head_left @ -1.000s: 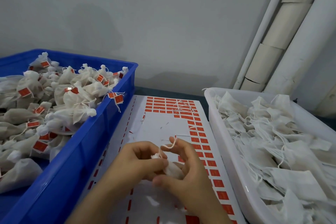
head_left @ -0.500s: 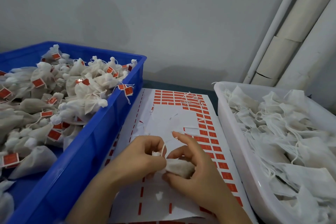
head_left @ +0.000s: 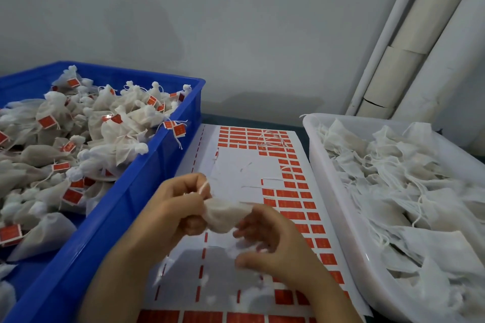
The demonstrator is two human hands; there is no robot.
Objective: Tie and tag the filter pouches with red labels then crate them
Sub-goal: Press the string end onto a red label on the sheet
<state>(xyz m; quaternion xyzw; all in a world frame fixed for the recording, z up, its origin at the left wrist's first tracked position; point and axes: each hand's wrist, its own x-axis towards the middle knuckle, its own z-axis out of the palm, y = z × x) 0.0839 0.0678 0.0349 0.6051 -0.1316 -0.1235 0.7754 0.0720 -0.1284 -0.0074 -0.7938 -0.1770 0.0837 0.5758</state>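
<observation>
Left hand (head_left: 181, 204): pinching pouch (head_left: 225, 214) neck and string (head_left: 204, 187).
Right hand (head_left: 275, 241): blurred beneath pouch; grasp unclear.
Tip: cinch knot snug before labelling.

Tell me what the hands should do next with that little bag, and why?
Probably the right hand should reach to the sheet and peel off a red label. The left hand pinches the pouch at its gathered neck, with the string. The pouch shows no label yet, and the right hand, blurred, sits just under its far end, over the sheet.
</observation>
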